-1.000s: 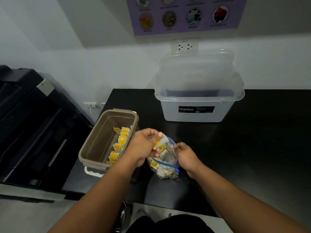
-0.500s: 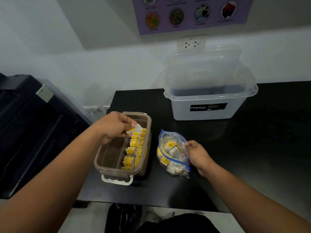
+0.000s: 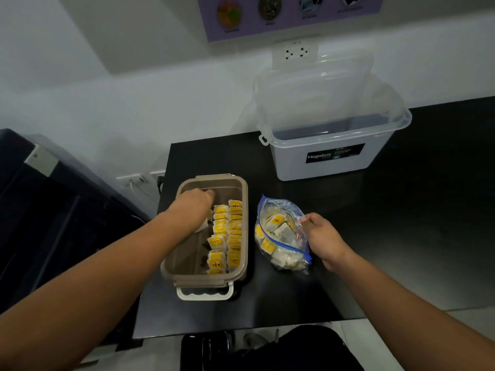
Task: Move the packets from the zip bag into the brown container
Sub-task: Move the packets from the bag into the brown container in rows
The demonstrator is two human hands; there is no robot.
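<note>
Tabletop [image 3: 401, 236], black and glossy, carries everything: the clear Megabox storage box [image 3: 329, 162] at the back, the brown container [image 3: 198, 280] near the left edge, and the zip bag [image 3: 284, 236] just beside it on the right. I have the left hand [image 3: 195, 206] down inside the container at the far end of the inner row, knuckles up, fingers [image 3: 209, 194] curled; I cannot tell whether they hold a packet. The right hand [image 3: 321, 236] pinches the bag's right edge and steadies it. Two rows of yellow-labelled tea packets [image 3: 230, 236] stand along the container's right wall, and many more sit in the bag. To do this placement well, I would set the packet upright against the row's last one, label facing the same way, and release only once it leans snugly.
</note>
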